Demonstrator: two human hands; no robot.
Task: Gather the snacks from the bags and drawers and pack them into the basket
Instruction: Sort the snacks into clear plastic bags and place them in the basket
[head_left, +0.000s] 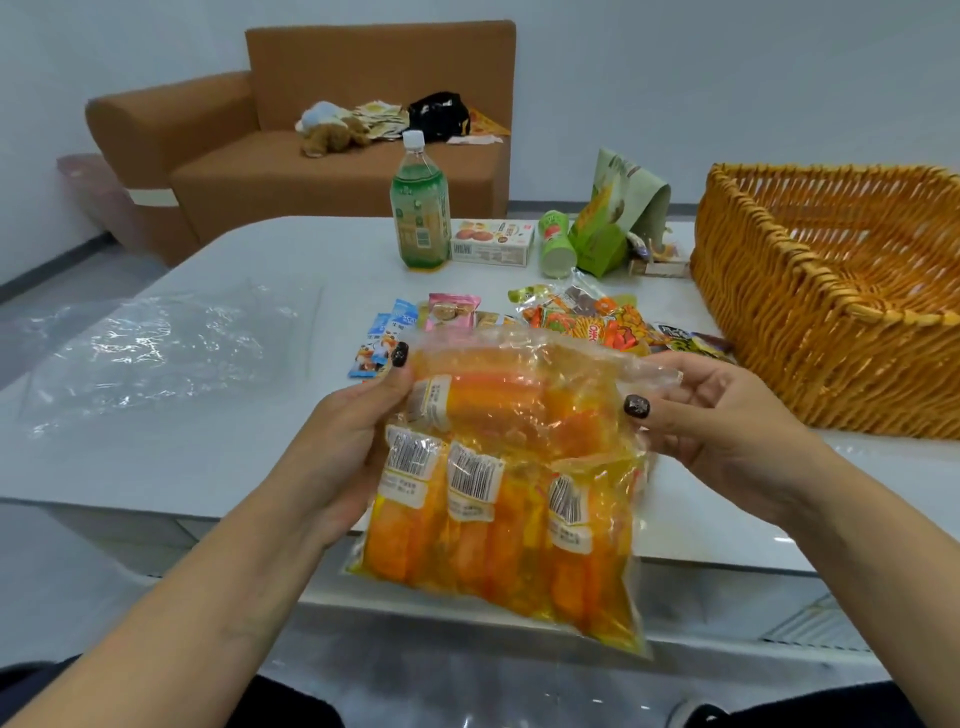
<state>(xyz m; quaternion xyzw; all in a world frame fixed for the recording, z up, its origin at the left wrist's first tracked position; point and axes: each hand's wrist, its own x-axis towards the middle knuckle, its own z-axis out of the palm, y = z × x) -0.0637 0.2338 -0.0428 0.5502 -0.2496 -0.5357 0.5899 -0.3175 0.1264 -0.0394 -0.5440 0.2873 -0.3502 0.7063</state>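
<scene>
I hold a clear plastic bag (509, 478) packed with several orange-yellow snack sticks above the table's near edge. My left hand (353, 431) grips its left side near the top. My right hand (717, 421) pinches the bag's upper right corner. A woven wicker basket (769, 332) stands on the table at the right, and what I see of its inside holds nothing. Small snack packets (582, 317) lie scattered on the table behind the bag.
A green drink bottle (420, 208), a biscuit box (492, 242), a green tube can (556, 244) and a green paper bag (618, 213) stand at the table's back. A flat clear plastic bag (156, 353) lies at the left. A brown sofa (291, 150) is beyond.
</scene>
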